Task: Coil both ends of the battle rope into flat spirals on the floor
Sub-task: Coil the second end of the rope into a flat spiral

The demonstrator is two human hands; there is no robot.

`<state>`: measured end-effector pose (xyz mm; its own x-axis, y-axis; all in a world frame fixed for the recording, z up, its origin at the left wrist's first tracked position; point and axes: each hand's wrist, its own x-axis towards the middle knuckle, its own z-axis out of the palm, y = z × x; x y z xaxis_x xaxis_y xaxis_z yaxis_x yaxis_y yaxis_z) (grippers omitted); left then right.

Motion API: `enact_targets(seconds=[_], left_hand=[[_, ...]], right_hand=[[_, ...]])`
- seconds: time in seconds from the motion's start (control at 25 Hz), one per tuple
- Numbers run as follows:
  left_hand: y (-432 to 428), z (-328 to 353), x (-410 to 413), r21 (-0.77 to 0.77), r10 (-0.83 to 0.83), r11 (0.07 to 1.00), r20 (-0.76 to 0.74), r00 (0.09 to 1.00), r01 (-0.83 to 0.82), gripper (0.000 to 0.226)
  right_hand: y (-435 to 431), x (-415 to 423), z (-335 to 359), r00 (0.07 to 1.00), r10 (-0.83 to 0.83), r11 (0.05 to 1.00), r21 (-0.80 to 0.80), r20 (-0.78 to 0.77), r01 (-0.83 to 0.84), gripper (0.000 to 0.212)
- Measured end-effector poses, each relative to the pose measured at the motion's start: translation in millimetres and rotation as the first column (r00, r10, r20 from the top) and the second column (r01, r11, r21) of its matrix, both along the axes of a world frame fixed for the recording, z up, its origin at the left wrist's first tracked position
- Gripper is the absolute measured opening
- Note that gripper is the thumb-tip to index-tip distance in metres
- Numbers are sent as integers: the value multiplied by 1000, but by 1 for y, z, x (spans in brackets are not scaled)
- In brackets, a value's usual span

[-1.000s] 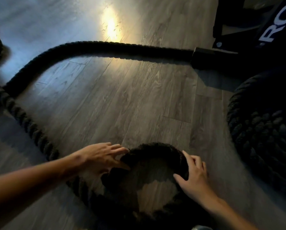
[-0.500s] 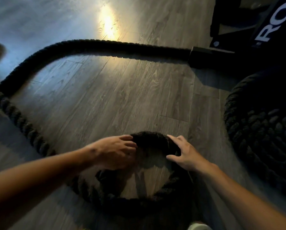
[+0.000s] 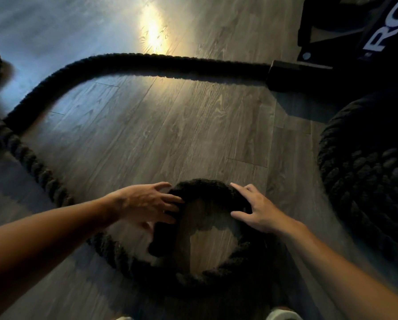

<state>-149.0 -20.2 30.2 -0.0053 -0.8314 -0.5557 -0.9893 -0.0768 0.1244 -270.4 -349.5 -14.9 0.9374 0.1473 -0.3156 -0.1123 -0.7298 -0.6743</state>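
Note:
A thick black braided battle rope (image 3: 147, 63) runs across the wooden floor and curls into a small open loop (image 3: 205, 188) in front of me. The rope's end piece (image 3: 163, 236) lies on the loop's left side, pointing toward me. My left hand (image 3: 147, 204) rests on that left side with fingers spread over the rope. My right hand (image 3: 253, 211) presses flat on the loop's upper right, fingers apart. A finished flat spiral of rope (image 3: 369, 176) lies at the right.
A black gym machine base (image 3: 292, 75) with white lettering stands at the upper right, where the rope passes. More rope (image 3: 27, 158) trails down the left side. Bright light glares on the floor at top centre. White shoe tips (image 3: 283, 315) show at the bottom edge.
Both hands have slid up and inward along the loop, drawing it smaller and tighter. The rope's end now lies nearer the loop's left inner side.

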Motion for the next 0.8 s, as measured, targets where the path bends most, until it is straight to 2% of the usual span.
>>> enact_targets(seconds=[0.04,0.12,0.2,0.28,0.36,0.4,0.48,0.56,0.6,0.64,0.68,0.8], left_hand=[[-7,-6,-5,-87,-97,990,137,986,110,62],[-29,-9,-27,-211,-20,973,303,953,88,56],[-50,-23,-60,-271,183,957,293,938,-102,54],[-58,-35,-83,-279,435,884,192,880,-376,59],[-54,-37,-87,-277,706,696,99,701,-662,65],[-50,-35,-86,-273,787,606,68,613,-747,67],[-53,-32,-82,-237,898,425,-8,440,-873,73],[-60,-28,-79,-142,972,186,-118,203,-972,75],[-66,-28,-78,-108,981,85,-165,103,-990,74],[-70,-29,-78,-88,983,27,-177,43,-996,73],[-73,-30,-78,-92,983,12,-179,29,-996,73],[-68,-30,-82,-155,970,39,-232,75,-987,65]], right_hand=[[3,-3,-2,996,-90,994,59,7,89,74],[12,-10,-5,956,-294,935,205,-3,288,60],[24,-20,-11,870,-493,828,305,-5,471,45],[42,-35,-15,790,-612,761,298,35,577,36],[62,-47,-15,783,-621,750,295,5,592,33],[72,-49,-13,804,-593,758,308,-43,575,36],[86,-46,-10,861,-493,805,312,-122,505,55],[93,-37,-4,897,-409,853,278,-171,442,71],[94,-31,-2,902,-397,865,259,-170,429,73],[94,-28,-1,902,-404,870,238,-152,431,72],[95,-27,-1,898,-424,870,222,-119,440,70],[100,-31,-3,876,-481,864,161,-13,477,64]])
